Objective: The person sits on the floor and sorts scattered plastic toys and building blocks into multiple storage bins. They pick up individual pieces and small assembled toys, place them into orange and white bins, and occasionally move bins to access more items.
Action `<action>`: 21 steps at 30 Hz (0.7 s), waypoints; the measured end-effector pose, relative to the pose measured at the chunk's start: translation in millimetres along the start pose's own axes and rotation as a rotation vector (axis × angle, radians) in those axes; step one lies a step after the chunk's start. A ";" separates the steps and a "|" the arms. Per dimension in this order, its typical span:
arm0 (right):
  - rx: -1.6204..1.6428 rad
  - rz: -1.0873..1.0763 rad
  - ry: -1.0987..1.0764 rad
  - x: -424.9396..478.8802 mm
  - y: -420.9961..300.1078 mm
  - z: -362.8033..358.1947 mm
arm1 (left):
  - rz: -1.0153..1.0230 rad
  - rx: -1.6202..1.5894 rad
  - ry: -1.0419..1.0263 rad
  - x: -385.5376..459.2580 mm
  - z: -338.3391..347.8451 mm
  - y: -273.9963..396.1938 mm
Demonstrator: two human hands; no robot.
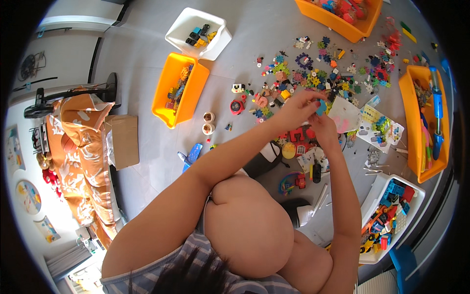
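My left hand (299,109) and my right hand (324,129) meet over the pile of toy pieces. A small blue plastic piece (321,107) is pinched between their fingertips, which partly hide its shape. Beneath and beyond my hands lie interlocking gear-shaped plastic pieces (314,81) and small bricks, spread in many colours. Close by my right hand is a crumpled paper sheet (344,114) with pink marks. Printed instruction sheets (371,137) lie further right, with a cluster of green and blue pieces (382,125) on top.
Orange bins (201,82) (409,121) (330,22) and white bins (216,47) (413,220) holding toys surround the pile. A red round toy (237,107), two small cups (208,123) and a blue toy plane (191,156) lie to the left. A cardboard box (125,141) stands beside the bed (79,147).
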State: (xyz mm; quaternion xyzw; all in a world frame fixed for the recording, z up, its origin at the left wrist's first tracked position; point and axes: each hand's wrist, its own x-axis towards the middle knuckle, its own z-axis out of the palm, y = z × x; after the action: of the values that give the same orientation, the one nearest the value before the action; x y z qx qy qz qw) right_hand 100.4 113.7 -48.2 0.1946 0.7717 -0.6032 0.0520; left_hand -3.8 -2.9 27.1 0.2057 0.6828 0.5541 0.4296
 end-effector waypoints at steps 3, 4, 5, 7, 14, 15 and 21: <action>0.930 0.308 0.192 -29.9 -30.9 1.3 | 0.002 0.112 0.016 -16.1 14.4 -30.0; 1.165 0.339 0.097 -35.5 -21.5 -3.5 | 0.019 0.122 -0.037 -22.2 14.7 -32.8; 1.203 0.374 0.063 -42.4 -21.7 -3.8 | 0.036 0.133 -0.091 -29.4 13.9 -34.8; 1.277 0.433 0.017 -55.6 -24.9 -5.1 | -0.095 0.059 -0.114 -41.4 11.0 -16.7; 1.293 0.457 0.094 -85.3 33.7 18.3 | -0.386 1.062 0.572 -54.8 -102.7 -104.7; 1.279 0.495 0.105 -89.0 30.0 18.5 | -0.209 1.096 0.747 -68.9 -112.7 -118.8; 1.205 0.424 0.241 -98.8 27.4 0.1 | -0.257 1.003 0.719 -71.7 -133.1 -147.4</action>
State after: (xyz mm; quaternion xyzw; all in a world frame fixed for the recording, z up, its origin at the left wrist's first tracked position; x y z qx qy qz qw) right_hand 201.1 95.5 -42.1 0.4042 0.2434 -0.8810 -0.0353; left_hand -44.3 -178.7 -82.5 0.0994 0.9805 0.1451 0.0875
